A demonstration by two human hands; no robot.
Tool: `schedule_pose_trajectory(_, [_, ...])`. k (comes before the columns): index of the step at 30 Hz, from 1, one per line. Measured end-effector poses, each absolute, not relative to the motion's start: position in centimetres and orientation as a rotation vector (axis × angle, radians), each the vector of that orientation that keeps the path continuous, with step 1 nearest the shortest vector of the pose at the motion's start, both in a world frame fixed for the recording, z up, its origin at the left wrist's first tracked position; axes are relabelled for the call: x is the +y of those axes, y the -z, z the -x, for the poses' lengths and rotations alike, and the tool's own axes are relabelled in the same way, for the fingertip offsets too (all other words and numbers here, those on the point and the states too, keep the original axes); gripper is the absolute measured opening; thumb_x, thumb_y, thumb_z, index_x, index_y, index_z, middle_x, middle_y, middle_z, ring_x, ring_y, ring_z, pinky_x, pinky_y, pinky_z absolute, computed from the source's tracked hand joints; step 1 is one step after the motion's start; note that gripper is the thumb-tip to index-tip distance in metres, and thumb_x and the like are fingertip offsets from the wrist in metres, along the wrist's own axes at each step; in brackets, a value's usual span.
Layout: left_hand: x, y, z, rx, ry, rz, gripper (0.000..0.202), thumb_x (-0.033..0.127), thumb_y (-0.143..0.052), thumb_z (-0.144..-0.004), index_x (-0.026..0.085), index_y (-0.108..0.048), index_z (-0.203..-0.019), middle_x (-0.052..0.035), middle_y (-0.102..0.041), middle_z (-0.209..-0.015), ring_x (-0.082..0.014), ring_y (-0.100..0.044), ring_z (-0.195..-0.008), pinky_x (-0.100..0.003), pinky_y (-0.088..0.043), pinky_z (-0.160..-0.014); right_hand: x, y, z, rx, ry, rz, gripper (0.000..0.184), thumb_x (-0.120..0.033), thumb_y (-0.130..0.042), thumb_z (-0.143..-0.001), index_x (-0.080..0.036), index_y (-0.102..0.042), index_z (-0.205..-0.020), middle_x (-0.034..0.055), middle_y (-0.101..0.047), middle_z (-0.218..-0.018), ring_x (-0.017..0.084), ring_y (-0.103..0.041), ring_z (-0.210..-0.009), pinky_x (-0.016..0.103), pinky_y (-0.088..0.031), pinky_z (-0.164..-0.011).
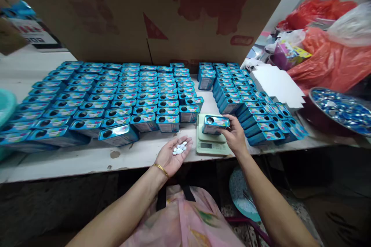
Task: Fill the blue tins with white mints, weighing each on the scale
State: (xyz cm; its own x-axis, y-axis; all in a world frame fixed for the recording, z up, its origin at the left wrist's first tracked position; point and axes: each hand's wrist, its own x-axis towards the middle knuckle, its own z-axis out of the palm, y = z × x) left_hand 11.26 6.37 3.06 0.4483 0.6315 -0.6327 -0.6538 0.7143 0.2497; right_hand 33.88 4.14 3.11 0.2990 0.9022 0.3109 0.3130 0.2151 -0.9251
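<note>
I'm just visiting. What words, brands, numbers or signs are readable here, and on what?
None reads clearly.
Blue tin in the right hand: label too small.
Rows of tins: lettering too small.
Scale: display illegible.
White panel, far left: red characters blurred.
Cardboard: red triangle and oval mark, no readable words.
Dark marks, lower right: blurred.

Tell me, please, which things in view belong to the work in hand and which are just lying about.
Belonging, judging by the hands:
White pieces in the left hand
Blue tin in the right hand
Scale beneath it
Matching tins in rows, probably

Seemingly just lying about:
Red plastic bags
Clear plastic bag
</note>
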Motion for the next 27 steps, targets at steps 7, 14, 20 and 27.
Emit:
schedule_pose_trajectory(7, [5.3, -3.2, -9.8, 0.821, -0.770, 0.000, 0.028, 0.009, -0.051, -0.073, 0.001, -0.054, -0.099, -0.0206, -0.055, -0.109, -0.0261, -0.048, -0.106, -0.032, -0.046, -0.085, 2.8, -4.6, -35.6, -1.219, -0.457, 1.317, 0.054, -0.025, -0.061, -0.070, -0.022, -0.038, -0.118, 0.0072, -0.048, -0.115, 0.020, -0.046, -0.105, 0.039, -0.037, -0.091])
schedule_pose_trajectory(14, [2.2, -2.0, -9.6, 0.843, -0.566, -0.051, 0.033, 0.007, -0.052, -0.072, 0.003, -0.053, -0.105, -0.0186, -0.054, -0.110, -0.0230, -0.053, -0.100, -0.033, -0.045, -0.086, -4.1, -5.8, -29.1, -1.871, -0.453, 1.429, 0.024, -0.019, -0.048, -0.081, -0.022, -0.052, -0.104, 0.0049, -0.056, -0.095, 0.017, -0.050, -0.089, 0.033, -0.042, -0.080])
schedule_pose_trajectory(20, [0.5, -1.0, -9.9, 0.825, -0.416, -0.112, 0.036, 0.007, -0.050, -0.073, 0.005, -0.052, -0.108, -0.0142, -0.058, -0.104, -0.0158, -0.057, -0.086, -0.027, -0.047, -0.079, -6.1, -3.3, -23.8, -2.152, -0.514, 1.628, 0.025, -0.016, -0.041, -0.083, -0.014, -0.048, -0.107, 0.0089, -0.052, -0.098, 0.019, -0.044, -0.085, 0.035, -0.040, -0.073])
schedule_pose_trajectory(27, [0.4, -0.4, -9.6, 0.790, -0.354, -0.083, 0.036, 0.011, -0.049, -0.074, 0.006, -0.052, -0.110, -0.0123, -0.060, -0.098, -0.0136, -0.057, -0.080, -0.026, -0.046, -0.076, -6.3, -2.7, -24.0, -2.316, -0.436, 1.605, 0.012, -0.019, -0.040, -0.084, -0.015, -0.051, -0.087, 0.0059, -0.049, -0.086, 0.017, -0.041, -0.078, 0.031, -0.036, -0.068])
